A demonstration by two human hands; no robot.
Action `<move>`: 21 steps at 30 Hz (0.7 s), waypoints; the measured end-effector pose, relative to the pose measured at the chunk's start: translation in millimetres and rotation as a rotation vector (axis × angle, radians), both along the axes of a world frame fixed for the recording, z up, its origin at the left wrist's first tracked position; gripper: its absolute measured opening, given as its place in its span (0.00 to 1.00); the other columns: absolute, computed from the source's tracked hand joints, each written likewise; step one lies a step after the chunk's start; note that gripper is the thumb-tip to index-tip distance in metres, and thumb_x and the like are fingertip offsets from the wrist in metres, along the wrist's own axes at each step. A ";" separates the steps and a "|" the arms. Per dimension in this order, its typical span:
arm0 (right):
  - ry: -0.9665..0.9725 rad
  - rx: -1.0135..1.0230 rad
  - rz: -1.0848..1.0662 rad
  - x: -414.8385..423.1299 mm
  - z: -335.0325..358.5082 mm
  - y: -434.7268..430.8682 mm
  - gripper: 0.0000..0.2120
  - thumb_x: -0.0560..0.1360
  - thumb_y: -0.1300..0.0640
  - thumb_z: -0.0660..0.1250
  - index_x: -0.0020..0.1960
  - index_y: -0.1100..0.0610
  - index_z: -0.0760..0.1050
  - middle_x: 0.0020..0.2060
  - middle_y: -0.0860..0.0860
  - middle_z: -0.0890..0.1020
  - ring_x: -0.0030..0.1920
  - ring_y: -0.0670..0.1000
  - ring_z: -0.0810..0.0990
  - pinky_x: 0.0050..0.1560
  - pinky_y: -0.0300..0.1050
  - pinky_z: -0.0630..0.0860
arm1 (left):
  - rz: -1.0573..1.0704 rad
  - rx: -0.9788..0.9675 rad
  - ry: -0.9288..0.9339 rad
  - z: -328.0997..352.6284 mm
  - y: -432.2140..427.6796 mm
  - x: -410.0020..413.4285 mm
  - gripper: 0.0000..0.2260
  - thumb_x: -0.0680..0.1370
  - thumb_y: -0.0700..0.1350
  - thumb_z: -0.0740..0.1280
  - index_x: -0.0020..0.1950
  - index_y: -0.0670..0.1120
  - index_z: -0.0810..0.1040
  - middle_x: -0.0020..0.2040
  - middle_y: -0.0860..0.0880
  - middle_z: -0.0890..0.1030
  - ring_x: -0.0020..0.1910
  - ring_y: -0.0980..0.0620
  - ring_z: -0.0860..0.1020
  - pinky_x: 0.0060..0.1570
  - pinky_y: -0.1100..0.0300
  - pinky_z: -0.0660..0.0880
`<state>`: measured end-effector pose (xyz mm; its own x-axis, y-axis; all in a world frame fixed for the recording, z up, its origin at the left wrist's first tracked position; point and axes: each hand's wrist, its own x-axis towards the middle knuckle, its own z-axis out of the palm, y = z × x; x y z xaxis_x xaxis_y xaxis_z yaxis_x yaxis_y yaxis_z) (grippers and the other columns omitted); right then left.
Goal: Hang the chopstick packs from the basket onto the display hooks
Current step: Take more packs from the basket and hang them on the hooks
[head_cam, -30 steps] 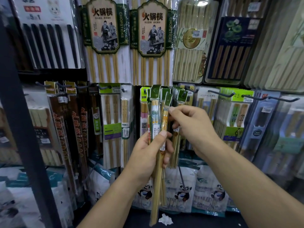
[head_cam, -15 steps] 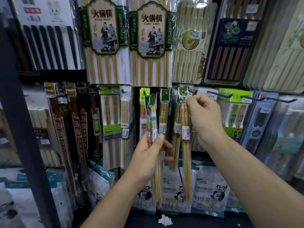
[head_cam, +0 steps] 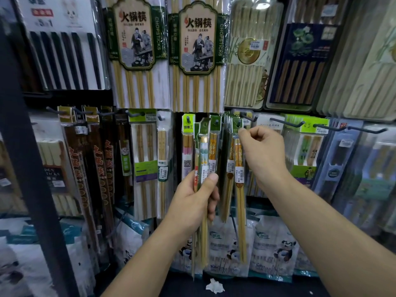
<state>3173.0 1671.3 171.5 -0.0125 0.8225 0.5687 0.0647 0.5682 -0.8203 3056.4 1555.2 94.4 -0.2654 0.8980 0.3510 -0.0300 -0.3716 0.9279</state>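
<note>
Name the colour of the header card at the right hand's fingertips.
Green; the head view shows the header card beside the right hand.

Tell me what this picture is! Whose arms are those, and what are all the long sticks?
There is no robot here, just a person. The picture comes from a camera worn on their head, so you see their own two arms reaching forward. In front of them is a shop wall full of chopstick packs hanging on metal hooks. The big packs hang at the top. The left hand grips a bunch of packs. The right hand pinches the green top of a single pack, right where a hook pokes out, so it seems to be hanging that one up. The basket is not in the picture.
</note>
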 end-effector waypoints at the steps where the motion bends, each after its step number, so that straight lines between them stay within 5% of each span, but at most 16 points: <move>1: -0.003 0.003 -0.025 0.7 -1.1 -1.0 0.13 0.77 0.54 0.69 0.36 0.57 0.74 0.23 0.42 0.72 0.26 0.40 0.68 0.38 0.37 0.71 | -0.015 0.003 -0.014 0.4 -0.9 -0.2 0.18 0.75 0.59 0.69 0.47 0.44 0.73 0.34 0.48 0.77 0.28 0.52 0.73 0.27 0.59 0.74; 4: 0.013 0.062 -0.047 4.5 -3.8 -11.1 0.09 0.77 0.51 0.71 0.41 0.53 0.77 0.29 0.42 0.76 0.30 0.38 0.72 0.35 0.34 0.70 | -0.047 -0.008 -0.085 1.5 -2.0 -1.3 0.21 0.71 0.59 0.74 0.48 0.44 0.72 0.33 0.48 0.78 0.26 0.53 0.73 0.23 0.61 0.72; 10: 0.001 0.007 0.377 2.5 -5.9 -33.7 0.12 0.80 0.51 0.69 0.38 0.47 0.82 0.30 0.43 0.77 0.32 0.43 0.74 0.33 0.33 0.71 | -0.081 -0.020 -0.099 0.5 -1.0 2.7 0.27 0.66 0.60 0.79 0.52 0.45 0.72 0.29 0.47 0.78 0.22 0.52 0.74 0.20 0.62 0.73; 16: 0.105 -0.103 0.308 3.4 5.4 -27.4 0.18 0.82 0.53 0.65 0.34 0.52 0.78 0.31 0.54 0.70 0.32 0.51 0.68 0.35 0.40 0.69 | -0.031 -0.029 -0.092 -2.3 1.5 1.6 0.29 0.72 0.69 0.67 0.49 0.42 0.74 0.37 0.41 0.84 0.34 0.45 0.84 0.34 0.53 0.83; 19: 0.074 -0.074 0.229 4.3 9.9 -22.1 0.20 0.83 0.53 0.64 0.32 0.53 0.69 0.27 0.51 0.64 0.29 0.48 0.63 0.45 0.40 0.70 | 0.070 -0.027 -0.017 -3.4 3.0 -0.9 0.26 0.73 0.66 0.63 0.44 0.41 0.74 0.34 0.48 0.80 0.36 0.52 0.83 0.40 0.61 0.82; 21: 0.052 -0.047 0.181 3.7 11.7 -19.6 0.22 0.83 0.54 0.63 0.31 0.54 0.64 0.24 0.46 0.60 0.26 0.46 0.59 0.46 0.37 0.71 | 0.109 -0.026 0.075 -3.0 1.5 -2.5 0.25 0.76 0.66 0.61 0.42 0.42 0.73 0.31 0.49 0.78 0.32 0.54 0.80 0.35 0.66 0.78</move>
<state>3176.7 1651.7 183.2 -0.1344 0.8351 0.5334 -0.0784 0.5277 -0.8458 3053.9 1556.7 91.5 -0.3362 0.8742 0.3503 0.0787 -0.3445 0.9355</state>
